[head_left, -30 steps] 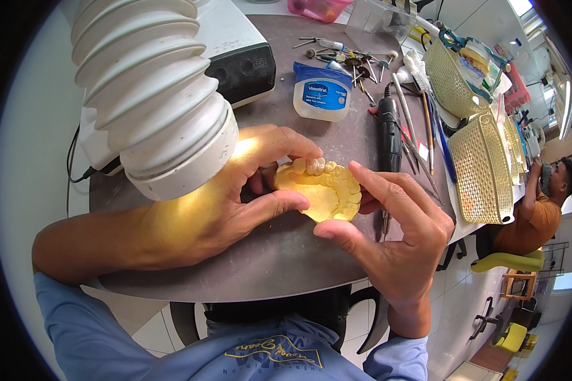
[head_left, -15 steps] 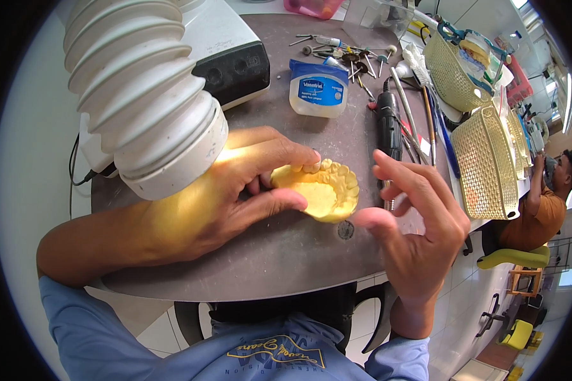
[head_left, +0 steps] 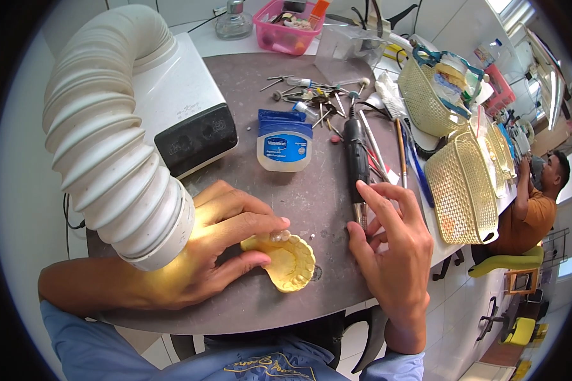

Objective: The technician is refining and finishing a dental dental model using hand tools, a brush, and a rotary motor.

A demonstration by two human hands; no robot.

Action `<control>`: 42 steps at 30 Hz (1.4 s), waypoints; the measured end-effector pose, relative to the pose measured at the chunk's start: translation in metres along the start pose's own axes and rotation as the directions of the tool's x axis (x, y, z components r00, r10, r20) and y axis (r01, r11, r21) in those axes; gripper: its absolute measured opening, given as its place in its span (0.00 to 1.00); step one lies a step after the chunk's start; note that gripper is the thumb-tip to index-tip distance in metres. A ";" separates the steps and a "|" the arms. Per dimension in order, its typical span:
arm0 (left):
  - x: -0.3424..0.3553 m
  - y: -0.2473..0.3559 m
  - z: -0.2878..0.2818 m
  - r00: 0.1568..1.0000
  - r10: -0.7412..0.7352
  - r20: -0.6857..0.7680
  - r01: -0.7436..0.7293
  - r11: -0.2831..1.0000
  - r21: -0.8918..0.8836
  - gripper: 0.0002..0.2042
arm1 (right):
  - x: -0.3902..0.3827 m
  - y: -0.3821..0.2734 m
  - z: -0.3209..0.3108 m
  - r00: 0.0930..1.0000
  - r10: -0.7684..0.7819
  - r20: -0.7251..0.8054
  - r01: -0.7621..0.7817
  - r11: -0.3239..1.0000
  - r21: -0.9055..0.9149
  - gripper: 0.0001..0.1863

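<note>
My left hand is closed on a yellow dental cast, an arch of model teeth lying on the grey table. Its thumb rests on the inner side and its index fingertip touches the outer side, by a few paler, whitish teeth. My right hand is at a black rotary handpiece with a metal nose. Its thumb and index finger are spread around the nose end; a firm grip does not show. The handpiece lies on the table.
A white ribbed hose arches over my left wrist. Behind the cast stands a blue-lidded jar, with several small burs beyond it. A brush and cream baskets line the right. Another person sits at far right.
My right hand has moved from the air beside the cast to the handpiece. The left hand still holds the cast, which has turned slightly. The whole view has shifted.
</note>
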State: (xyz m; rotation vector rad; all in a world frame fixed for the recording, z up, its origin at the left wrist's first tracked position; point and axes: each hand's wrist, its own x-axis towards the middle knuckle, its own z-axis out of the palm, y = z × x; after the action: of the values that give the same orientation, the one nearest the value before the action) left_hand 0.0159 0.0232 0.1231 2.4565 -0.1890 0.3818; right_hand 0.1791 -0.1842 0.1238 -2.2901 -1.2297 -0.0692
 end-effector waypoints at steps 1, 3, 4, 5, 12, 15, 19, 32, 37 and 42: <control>0.000 0.001 0.000 0.999 -0.039 0.005 0.039 0.998 -0.046 0.24 | 0.003 0.003 0.001 1.000 0.007 -0.018 -0.008 1.000 -0.009 0.26; 0.001 0.002 0.002 0.998 -0.059 0.013 0.060 0.994 -0.094 0.23 | 0.005 0.008 0.005 0.998 -0.057 -0.037 0.056 0.998 -0.026 0.24; 0.000 0.001 0.005 0.997 -0.071 0.005 0.071 0.991 -0.114 0.22 | 0.003 0.010 0.005 0.998 -0.066 -0.025 0.066 0.998 -0.008 0.23; 0.001 0.000 0.007 0.997 -0.083 -0.003 0.082 0.987 -0.136 0.21 | 0.001 0.012 0.006 0.998 -0.058 -0.036 0.057 0.998 -0.021 0.23; 0.006 0.007 0.007 0.974 -0.225 -0.018 0.216 0.951 -0.222 0.15 | 0.020 0.013 -0.015 0.991 -0.098 -0.090 0.099 0.995 0.000 0.14; 0.010 0.007 0.004 0.958 -0.286 0.027 0.286 0.936 -0.204 0.10 | 0.060 0.025 -0.021 0.984 -0.166 -0.069 0.162 0.985 -0.063 0.11; 0.009 0.005 0.005 0.972 -0.234 0.028 0.235 0.949 -0.210 0.08 | 0.114 0.039 -0.008 0.944 -0.318 -0.094 0.315 0.948 -0.046 0.08; 0.007 -0.002 -0.001 0.972 -0.230 0.055 0.237 0.947 -0.219 0.09 | 0.133 0.054 -0.004 0.950 -0.239 0.201 0.283 0.930 -0.235 0.13; 0.007 -0.008 0.002 0.968 -0.247 0.039 0.249 0.934 -0.257 0.12 | 0.130 0.047 0.000 0.980 -0.091 0.178 0.131 0.965 -0.227 0.10; 0.007 -0.005 0.003 0.969 -0.243 0.031 0.244 0.942 -0.233 0.11 | 0.126 0.047 -0.002 0.985 -0.029 0.168 0.066 0.974 -0.217 0.08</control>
State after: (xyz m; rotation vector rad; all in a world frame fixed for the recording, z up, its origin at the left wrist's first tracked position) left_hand 0.0241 0.0253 0.1204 2.2122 0.0676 0.2344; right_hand 0.2904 -0.1104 0.1417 -2.4996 -1.4239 -0.0383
